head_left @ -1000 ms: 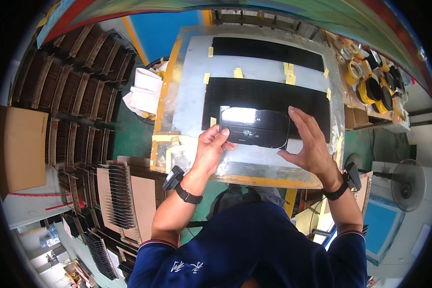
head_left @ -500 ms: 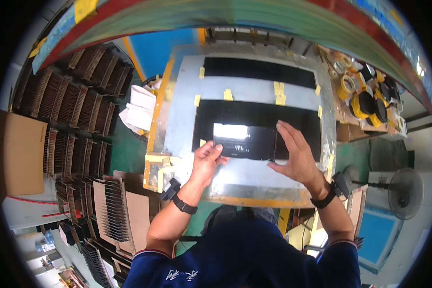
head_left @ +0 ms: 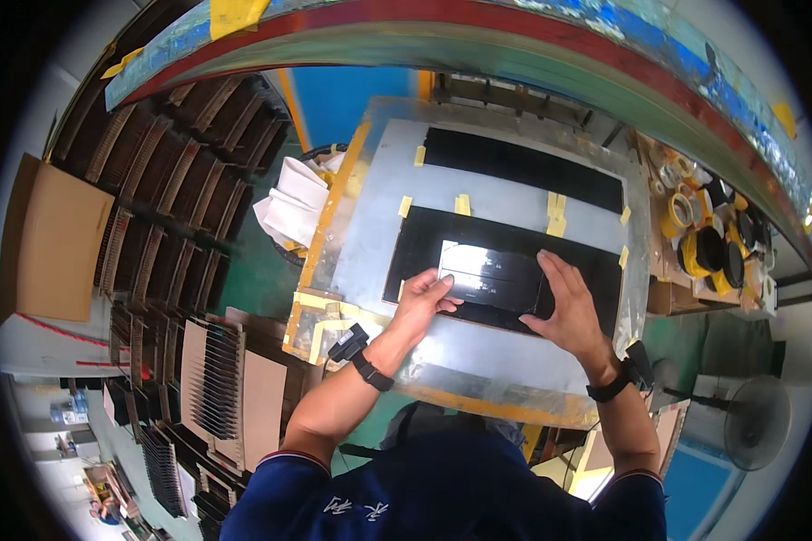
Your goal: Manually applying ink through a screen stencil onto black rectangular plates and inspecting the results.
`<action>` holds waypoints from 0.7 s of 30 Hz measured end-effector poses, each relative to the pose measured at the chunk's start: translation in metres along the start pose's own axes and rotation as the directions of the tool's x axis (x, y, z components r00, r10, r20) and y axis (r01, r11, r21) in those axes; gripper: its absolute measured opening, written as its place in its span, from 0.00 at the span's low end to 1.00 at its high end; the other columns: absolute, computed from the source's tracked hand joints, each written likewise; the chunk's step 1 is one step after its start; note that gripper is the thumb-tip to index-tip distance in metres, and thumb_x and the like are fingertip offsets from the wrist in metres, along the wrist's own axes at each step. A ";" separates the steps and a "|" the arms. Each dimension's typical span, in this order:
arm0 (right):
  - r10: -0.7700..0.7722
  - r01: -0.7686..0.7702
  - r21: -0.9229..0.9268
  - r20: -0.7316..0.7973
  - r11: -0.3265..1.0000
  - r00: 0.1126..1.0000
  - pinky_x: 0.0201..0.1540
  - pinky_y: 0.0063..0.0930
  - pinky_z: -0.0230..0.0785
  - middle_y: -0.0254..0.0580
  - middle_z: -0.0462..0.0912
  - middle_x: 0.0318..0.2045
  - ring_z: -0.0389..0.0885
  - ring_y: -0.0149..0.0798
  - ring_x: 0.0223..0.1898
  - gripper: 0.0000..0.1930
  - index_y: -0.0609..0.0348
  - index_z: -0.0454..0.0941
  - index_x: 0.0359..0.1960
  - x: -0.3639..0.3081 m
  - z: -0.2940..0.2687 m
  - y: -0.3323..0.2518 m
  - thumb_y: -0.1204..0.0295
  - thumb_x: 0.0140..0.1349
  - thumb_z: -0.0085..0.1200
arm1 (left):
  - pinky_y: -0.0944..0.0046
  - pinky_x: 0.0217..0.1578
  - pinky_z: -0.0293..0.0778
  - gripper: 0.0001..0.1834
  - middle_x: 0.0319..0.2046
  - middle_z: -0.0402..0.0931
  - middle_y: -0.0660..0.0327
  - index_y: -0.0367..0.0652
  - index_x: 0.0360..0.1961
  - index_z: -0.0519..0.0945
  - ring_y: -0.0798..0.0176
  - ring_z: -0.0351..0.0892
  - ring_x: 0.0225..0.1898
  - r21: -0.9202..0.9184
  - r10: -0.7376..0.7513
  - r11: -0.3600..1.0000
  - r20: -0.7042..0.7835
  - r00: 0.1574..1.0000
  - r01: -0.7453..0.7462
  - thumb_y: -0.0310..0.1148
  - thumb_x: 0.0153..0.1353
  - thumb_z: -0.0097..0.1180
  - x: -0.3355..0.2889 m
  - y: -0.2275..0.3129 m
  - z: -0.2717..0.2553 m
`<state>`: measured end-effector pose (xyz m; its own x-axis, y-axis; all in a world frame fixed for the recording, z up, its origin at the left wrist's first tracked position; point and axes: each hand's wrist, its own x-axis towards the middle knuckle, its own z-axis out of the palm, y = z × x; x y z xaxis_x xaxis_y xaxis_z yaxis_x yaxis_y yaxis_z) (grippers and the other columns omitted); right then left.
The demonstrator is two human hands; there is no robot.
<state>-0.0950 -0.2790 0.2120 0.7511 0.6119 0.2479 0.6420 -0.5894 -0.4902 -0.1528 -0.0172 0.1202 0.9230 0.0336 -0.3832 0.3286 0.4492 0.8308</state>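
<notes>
A glossy black rectangular panel (head_left: 492,281), with small pale markings and a bright reflection, is in front of me above a larger black sheet (head_left: 415,243). My left hand (head_left: 424,302) pinches its left end between thumb and fingers. At the other end, my right hand (head_left: 570,307) spans the panel, fingertips by the far corner and thumb by the near one. Whether the panel rests on the sheet or hovers just over it I cannot tell. Yellow tape tabs (head_left: 557,215) stick to the sheet's far edge.
A second black strip (head_left: 523,167) lies farther back on the grey worktable (head_left: 514,361). Tape rolls (head_left: 681,212) crowd a shelf at the right, near a fan (head_left: 756,424). Slotted racks (head_left: 176,189) stand at the left. A colour-stained frame (head_left: 406,36) overhangs the far side.
The whole view has shifted and turned slightly. The panel has moved a little away from me over the black sheet, both hands keeping to its ends, and its reflection has changed.
</notes>
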 end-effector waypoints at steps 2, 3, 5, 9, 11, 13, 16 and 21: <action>0.029 -0.029 0.012 0.035 0.999 0.999 0.62 0.40 0.64 0.54 0.69 0.59 0.69 0.55 0.58 0.47 0.64 0.64 0.62 0.006 0.009 0.014 0.71 0.36 0.74 | 0.72 0.31 0.77 0.08 0.33 0.81 0.63 0.40 0.41 0.80 0.70 0.81 0.32 0.020 -0.029 0.999 -0.021 0.999 0.030 0.33 0.68 0.54 0.015 -0.003 0.002; 0.047 -0.048 0.033 0.025 0.998 0.999 0.62 0.40 0.64 0.54 0.70 0.58 0.70 0.55 0.58 0.45 0.64 0.66 0.61 0.009 0.013 0.024 0.72 0.36 0.73 | 0.72 0.31 0.77 0.08 0.34 0.81 0.63 0.40 0.41 0.80 0.70 0.81 0.32 0.040 -0.060 0.997 -0.021 0.998 0.061 0.33 0.68 0.54 0.024 -0.004 0.004; 0.050 -0.049 0.060 -0.006 0.997 0.999 0.63 0.40 0.64 0.55 0.70 0.57 0.70 0.55 0.58 0.43 0.64 0.67 0.59 0.019 0.017 0.048 0.72 0.36 0.73 | 0.72 0.33 0.78 0.10 0.35 0.81 0.61 0.38 0.44 0.79 0.69 0.81 0.34 0.056 -0.127 0.990 -0.007 0.992 0.128 0.34 0.68 0.55 0.045 -0.003 0.005; 0.151 -0.124 0.209 -0.121 0.970 0.981 0.61 0.38 0.66 0.55 0.73 0.54 0.73 0.55 0.56 0.39 0.64 0.70 0.55 0.048 0.020 0.107 0.72 0.36 0.72 | 0.69 0.37 0.78 0.16 0.39 0.81 0.58 0.34 0.53 0.76 0.68 0.81 0.38 0.233 0.117 0.969 -0.144 0.983 -0.081 0.30 0.68 0.53 0.091 0.011 -0.007; 0.142 -0.114 0.235 -0.108 0.965 0.984 0.59 0.38 0.67 0.52 0.73 0.55 0.73 0.53 0.55 0.39 0.63 0.69 0.56 0.063 0.024 0.134 0.72 0.37 0.72 | 0.67 0.43 0.77 0.15 0.42 0.82 0.55 0.32 0.54 0.75 0.64 0.82 0.42 0.474 0.282 0.860 -0.136 0.950 -0.188 0.25 0.67 0.50 0.112 0.017 -0.013; 0.107 -0.079 0.246 -0.103 0.966 0.989 0.58 0.38 0.67 0.51 0.73 0.55 0.73 0.53 0.56 0.39 0.62 0.69 0.56 0.075 0.034 0.153 0.72 0.37 0.71 | 0.65 0.45 0.77 0.16 0.43 0.82 0.54 0.32 0.54 0.75 0.61 0.82 0.44 0.594 0.405 0.754 -0.087 0.910 -0.279 0.23 0.66 0.48 0.129 0.018 -0.014; 0.071 -0.048 0.254 -0.086 0.966 0.994 0.60 0.36 0.65 0.50 0.72 0.56 0.71 0.51 0.58 0.40 0.63 0.68 0.58 0.091 0.049 0.171 0.70 0.38 0.72 | 0.54 0.50 0.74 0.19 0.44 0.81 0.54 0.40 0.51 0.77 0.44 0.77 0.50 0.784 0.613 0.440 0.094 0.785 -0.438 0.18 0.57 0.50 0.148 0.013 -0.007; 0.174 -0.189 0.298 0.076 0.936 0.982 0.64 0.38 0.60 0.52 0.71 0.58 0.69 0.53 0.61 0.40 0.61 0.69 0.59 0.089 0.053 0.183 0.66 0.42 0.71 | 0.51 0.55 0.68 0.24 0.45 0.81 0.54 0.40 0.58 0.69 0.44 0.72 0.53 0.810 0.643 0.230 0.289 0.709 -0.539 0.18 0.58 0.48 0.160 0.004 -0.004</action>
<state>0.0817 -0.3047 0.1003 0.8374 0.5383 0.0945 0.4128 -0.5097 -0.7548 -0.0043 -0.0066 0.0604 0.9238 0.0543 0.3789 -0.2598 -0.6382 0.7247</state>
